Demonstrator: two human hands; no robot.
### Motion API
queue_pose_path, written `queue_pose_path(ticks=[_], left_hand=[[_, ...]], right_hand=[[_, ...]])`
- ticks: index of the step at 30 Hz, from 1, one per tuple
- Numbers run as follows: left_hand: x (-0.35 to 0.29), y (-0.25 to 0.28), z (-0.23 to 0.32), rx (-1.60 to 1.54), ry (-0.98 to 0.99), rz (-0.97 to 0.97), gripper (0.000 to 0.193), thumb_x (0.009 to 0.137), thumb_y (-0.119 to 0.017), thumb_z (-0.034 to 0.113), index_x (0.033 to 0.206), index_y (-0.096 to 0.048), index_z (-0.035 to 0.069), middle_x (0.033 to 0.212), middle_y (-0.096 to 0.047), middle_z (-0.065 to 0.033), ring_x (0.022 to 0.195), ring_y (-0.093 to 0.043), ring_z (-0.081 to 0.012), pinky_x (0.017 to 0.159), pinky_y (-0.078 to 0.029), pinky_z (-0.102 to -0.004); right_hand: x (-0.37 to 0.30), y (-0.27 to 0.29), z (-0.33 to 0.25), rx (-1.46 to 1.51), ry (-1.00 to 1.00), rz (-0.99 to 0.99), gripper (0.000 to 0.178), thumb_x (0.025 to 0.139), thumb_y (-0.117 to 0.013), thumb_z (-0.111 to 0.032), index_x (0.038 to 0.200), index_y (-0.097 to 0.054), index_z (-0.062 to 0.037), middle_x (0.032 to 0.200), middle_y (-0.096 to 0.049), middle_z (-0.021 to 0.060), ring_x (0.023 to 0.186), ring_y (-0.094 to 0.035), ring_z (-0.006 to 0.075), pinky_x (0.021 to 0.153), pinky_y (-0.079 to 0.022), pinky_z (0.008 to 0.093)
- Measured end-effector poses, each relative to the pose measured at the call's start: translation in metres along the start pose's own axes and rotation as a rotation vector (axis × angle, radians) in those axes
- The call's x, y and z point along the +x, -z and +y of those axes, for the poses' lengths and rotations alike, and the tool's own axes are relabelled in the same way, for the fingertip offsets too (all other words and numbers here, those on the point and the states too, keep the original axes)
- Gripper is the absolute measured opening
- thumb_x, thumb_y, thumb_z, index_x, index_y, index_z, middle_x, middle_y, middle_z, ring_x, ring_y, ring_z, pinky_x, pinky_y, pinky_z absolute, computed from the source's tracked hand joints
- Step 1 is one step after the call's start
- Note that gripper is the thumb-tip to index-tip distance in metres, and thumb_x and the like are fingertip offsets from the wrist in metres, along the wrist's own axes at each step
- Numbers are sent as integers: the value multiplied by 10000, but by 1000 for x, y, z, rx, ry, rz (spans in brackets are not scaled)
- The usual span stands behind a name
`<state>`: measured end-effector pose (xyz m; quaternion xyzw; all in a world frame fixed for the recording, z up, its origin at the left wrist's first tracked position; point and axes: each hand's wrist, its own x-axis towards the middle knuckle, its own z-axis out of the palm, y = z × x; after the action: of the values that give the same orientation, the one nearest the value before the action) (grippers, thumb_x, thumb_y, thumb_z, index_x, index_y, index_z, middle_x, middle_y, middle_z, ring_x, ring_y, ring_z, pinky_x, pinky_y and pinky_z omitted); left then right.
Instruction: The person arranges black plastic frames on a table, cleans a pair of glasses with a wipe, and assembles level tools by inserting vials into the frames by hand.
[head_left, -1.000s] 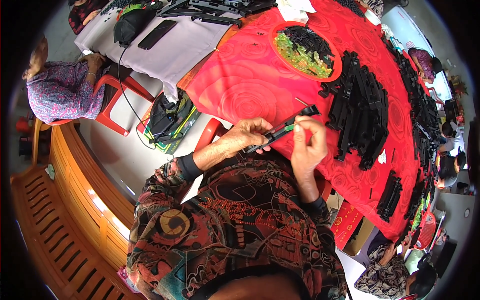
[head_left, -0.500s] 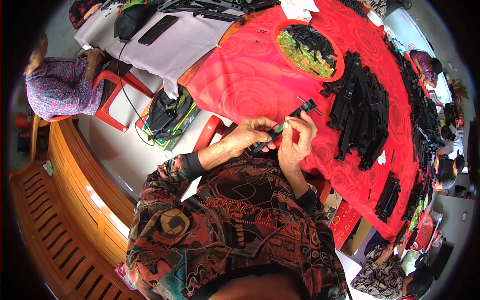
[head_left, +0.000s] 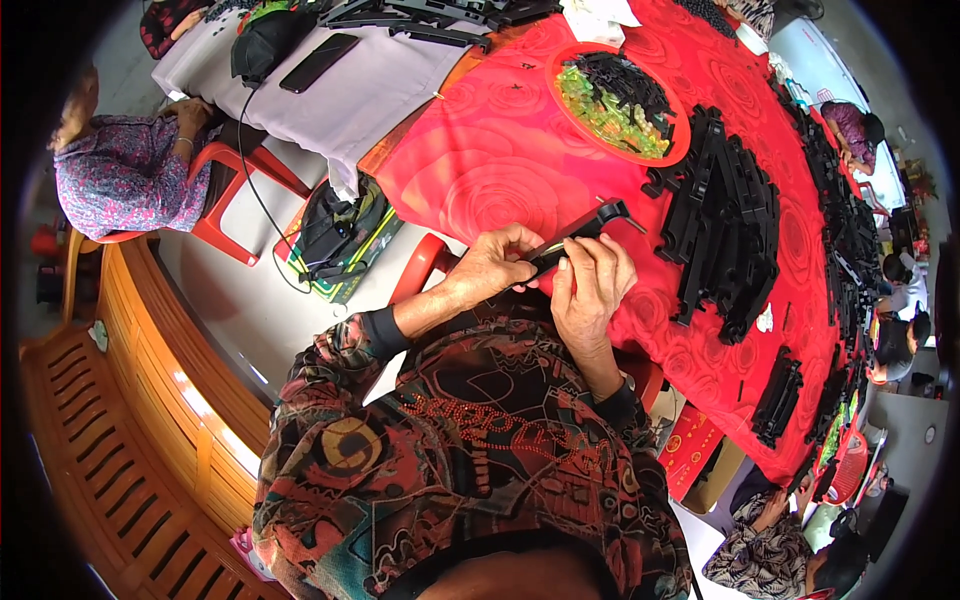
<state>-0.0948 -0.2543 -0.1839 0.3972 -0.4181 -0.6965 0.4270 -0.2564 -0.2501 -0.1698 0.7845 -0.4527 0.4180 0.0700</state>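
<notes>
Before my chest, my left hand is closed round the lower end of a long black plastic part, which slants up to the right. Fingers and thumb of my right hand bend against the part's middle, closed on it. Between the hands a small pale green bit shows on the part; most of it is hidden by my fingers. A curved black end and a thin rod stick out past my right hand. Beyond it, an orange basin holds yellow-green translucent pieces and small black pieces.
A pile of black plastic parts lies right of my hands on the red rose-patterned tablecloth. A phone and black cap rest on the pale cloth. Red stools, a wooden bench and other seated people surround the table.
The black part has shifted and turned slightly in my hands. My right fingers have moved off the green bit and curled lower along the part; less of the green shows.
</notes>
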Motion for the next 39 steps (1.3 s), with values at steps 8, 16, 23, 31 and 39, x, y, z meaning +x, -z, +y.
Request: queue_pose_path(ticks=[8,16,23,31,39], left_hand=[[13,14,13,452,-81,-2,180,808,-593,41,981,-569,-7,767,-615,-48,681,-592,-101,604,-472,-246],[56,43,16,991,-490,-95,204,692,-649,137,868,-651,34,771,-602,-148,764,-594,-306,674,-465,-404],[54,50,24,1095,-440,-147,186,735,-640,109,886,-609,6,811,-566,-147,786,-565,-320,696,-453,-392],[16,41,27,1323,-700,-34,338,714,-679,190,1008,-578,56,989,-539,-136,921,-526,-327,789,-435,-415],[23,37,15,1469,-635,-55,327,718,-676,162,1020,-602,59,1004,-537,-126,906,-519,-288,780,-450,-373]], right_hand=[[0,-6,1,-56,40,-100,341,714,-618,-110,1047,-592,-41,1071,-517,81,1063,-457,298,907,-325,462],[-3,-28,15,-151,29,-138,351,715,-618,-150,1042,-577,-28,1022,-501,101,1044,-451,298,901,-329,472],[-3,-39,23,-110,16,-196,338,713,-611,-161,1023,-589,-29,1007,-504,112,1031,-451,306,899,-329,477],[1,-37,29,-92,38,-266,342,711,-607,-140,1032,-576,-25,998,-490,117,1003,-461,301,892,-342,476],[2,-37,37,156,-56,-301,306,733,-604,-79,1028,-568,-10,1005,-495,135,972,-480,313,853,-391,433]])
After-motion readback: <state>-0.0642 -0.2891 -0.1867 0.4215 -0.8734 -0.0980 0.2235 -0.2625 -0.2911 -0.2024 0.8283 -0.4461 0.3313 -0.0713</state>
